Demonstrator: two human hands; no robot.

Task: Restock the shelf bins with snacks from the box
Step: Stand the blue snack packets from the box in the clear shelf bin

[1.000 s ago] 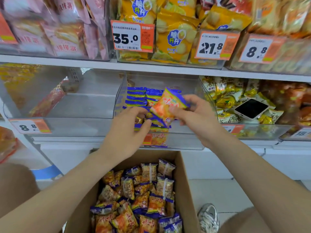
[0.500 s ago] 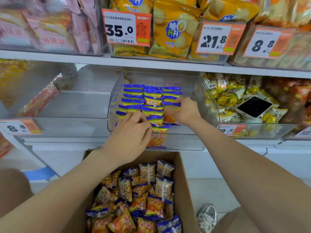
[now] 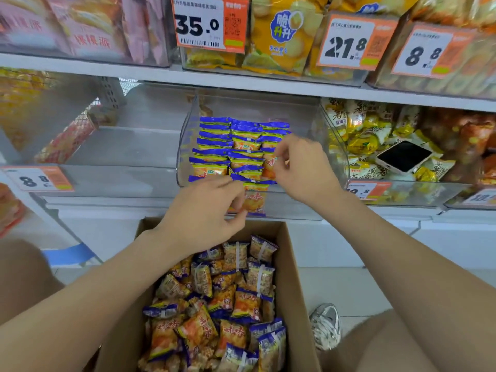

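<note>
We're seating rows in the clear plastic bin [image 3: 188,135]: right hand [image 3: 303,170] pinches an orange-and-blue snack packet [image 3: 269,165], left hand [image 3: 204,213] pinches the front-row packet [image 3: 253,202]; next, regrab from the brown cardboard box [image 3: 292,277].

I'm in a shop: orange-and-white paper price tags [image 3: 210,24] on clear plastic shelf bins [image 3: 185,146] stocked with orange-and-blue foil snack packets [image 3: 212,167].

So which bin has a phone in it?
The lower right bin, full of yellow packets: a phone lies on top of them. No other bin shows one.
</note>
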